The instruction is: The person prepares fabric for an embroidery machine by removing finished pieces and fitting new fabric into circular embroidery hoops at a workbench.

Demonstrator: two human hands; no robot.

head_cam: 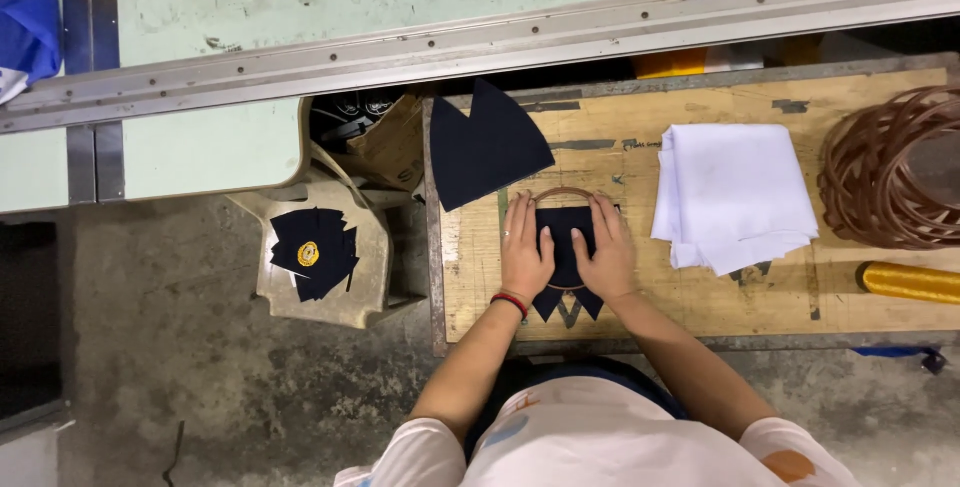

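Both hands press flat on a dark navy fabric piece (565,232) with pointed lower tips, lying over a thin brown hoop (560,191) on the wooden table (640,277). My left hand (525,247) covers the fabric's left side and wears a red wristband. On the right side rests my right hand (605,247). A stack of larger navy pieces (485,147) lies just beyond, at the table's far left corner.
Folded white cloth (730,192) lies right of the hands. A pile of brown hoops (890,167) and a yellow thread spool (910,282) sit at the right end. Left of the table, a beige plastic chair (375,257) holds navy pieces with a yellow emblem (309,253).
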